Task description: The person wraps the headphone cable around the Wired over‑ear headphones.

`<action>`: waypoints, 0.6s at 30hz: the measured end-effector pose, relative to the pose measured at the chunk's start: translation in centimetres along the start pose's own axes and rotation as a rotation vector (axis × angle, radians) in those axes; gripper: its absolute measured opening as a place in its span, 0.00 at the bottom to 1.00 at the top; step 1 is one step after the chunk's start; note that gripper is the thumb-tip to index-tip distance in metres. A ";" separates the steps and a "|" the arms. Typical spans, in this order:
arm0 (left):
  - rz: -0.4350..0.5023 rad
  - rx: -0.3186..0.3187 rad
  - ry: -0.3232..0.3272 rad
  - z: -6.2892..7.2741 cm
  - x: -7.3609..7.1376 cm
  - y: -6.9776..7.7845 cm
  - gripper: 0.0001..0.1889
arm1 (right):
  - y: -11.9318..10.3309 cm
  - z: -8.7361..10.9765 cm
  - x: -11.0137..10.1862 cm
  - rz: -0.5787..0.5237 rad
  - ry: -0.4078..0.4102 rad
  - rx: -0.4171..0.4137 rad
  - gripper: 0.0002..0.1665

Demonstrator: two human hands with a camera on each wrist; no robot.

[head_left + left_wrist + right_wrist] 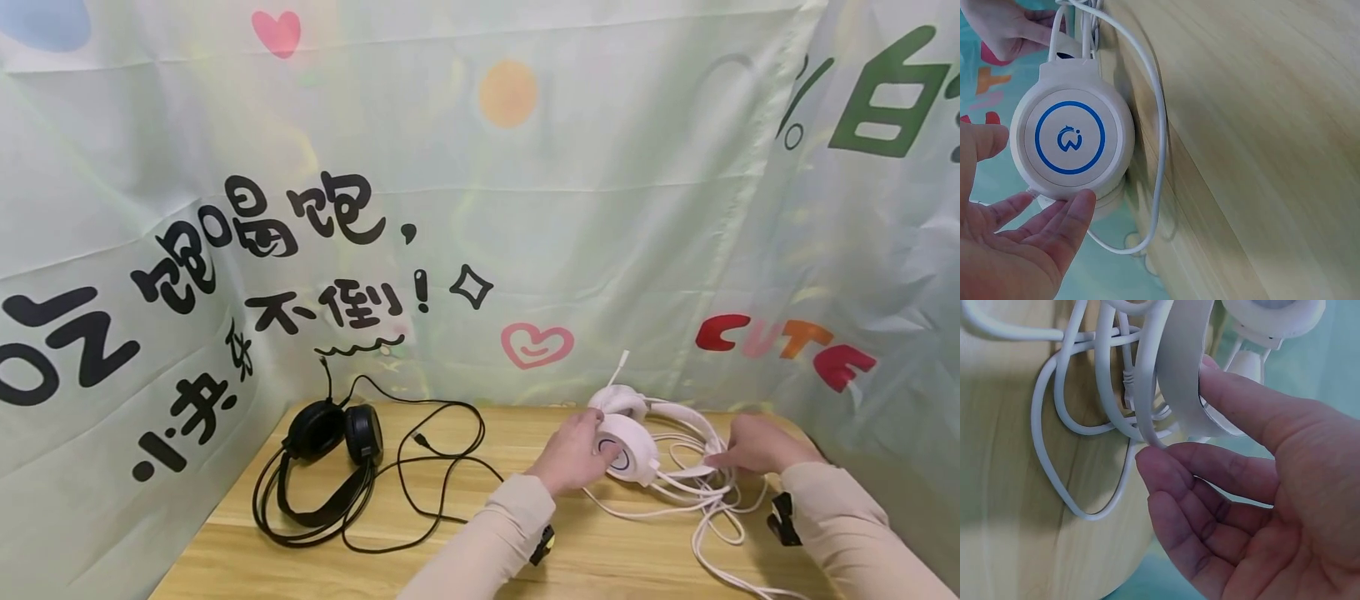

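The white headset (639, 450) is on the wooden surface (525, 429), at about 4 o'clock from the middle of the head view. Its thin mic stick (620, 365) pokes up at about 11 o'clock on it.

The left hand (573, 454) is at the headset's 9 o'clock. Its grip is wide, with the fingers mostly straight and their tips at the rim of the near ear cup (1072, 137). The right hand (761, 446) is at 3 o'clock. Its grip is narrow: the thumb and bent fingers pinch the headband (1179, 375).

The headset looks light. The cup's hard shell seems smooth, so it could be a bit slippery. The band looks springy and may bend if pulled. The mic stick looks easy to snap, so it is a bad place to hold. The best spots seem to be the middle of the band and the round side of a cup.

The white cord (1161, 137) looks soft and floppy. Its loops lie from about 4 to 6 o'clock of the headset and could snag on fingers. A black headset (363, 433) sits well apart, at 9 o'clock.
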State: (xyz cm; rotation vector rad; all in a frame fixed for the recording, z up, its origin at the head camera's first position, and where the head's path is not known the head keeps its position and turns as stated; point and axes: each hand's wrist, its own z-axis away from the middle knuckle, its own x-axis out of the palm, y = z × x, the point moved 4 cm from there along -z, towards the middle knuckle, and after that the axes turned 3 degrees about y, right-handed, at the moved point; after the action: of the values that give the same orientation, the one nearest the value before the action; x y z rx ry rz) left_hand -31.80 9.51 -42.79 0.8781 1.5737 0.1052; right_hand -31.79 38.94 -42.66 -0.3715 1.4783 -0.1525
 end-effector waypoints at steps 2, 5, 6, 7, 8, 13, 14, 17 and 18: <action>0.005 -0.006 0.003 0.0 -0.1 -0.3 0.28 | -0.3 0.0 0.1 -0.012 -0.013 -0.004 0.26; 0.013 -0.015 0.009 0.0 -0.4 -0.6 0.29 | -0.9 0.0 0.2 -0.033 -0.029 -0.010 0.27; 0.015 -0.020 0.009 0.0 -0.5 -0.7 0.29 | -1.1 0.0 0.2 -0.037 -0.033 -0.013 0.28; 0.018 -0.025 0.009 0.0 -0.6 -0.8 0.29 | -1.3 0.1 0.2 -0.038 -0.035 -0.017 0.28; 0.020 -0.033 0.008 -0.1 -0.6 -1.0 0.30 | -1.5 0.1 0.2 -0.039 -0.035 -0.022 0.28; 0.032 -0.065 0.000 -0.1 -0.7 -1.6 0.32 | -2.3 0.1 0.5 -0.025 -0.030 -0.039 0.30; 0.037 -0.073 -0.001 -0.2 -0.7 -1.8 0.32 | -2.5 0.1 0.6 -0.023 -0.031 -0.038 0.30; 0.051 -0.090 0.001 -0.2 -0.8 -2.2 0.33 | -3.0 0.1 0.8 -0.023 -0.042 -0.027 0.30; 0.056 -0.097 0.001 -0.2 -0.8 -2.3 0.33 | -3.2 0.1 0.9 -0.025 -0.045 -0.022 0.30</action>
State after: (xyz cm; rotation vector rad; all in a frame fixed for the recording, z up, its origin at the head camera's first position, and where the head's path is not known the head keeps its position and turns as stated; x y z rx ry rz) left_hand -33.12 7.55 -43.30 0.8458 1.5323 0.2201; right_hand -31.18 35.70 -42.43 -0.4082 1.4323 -0.1469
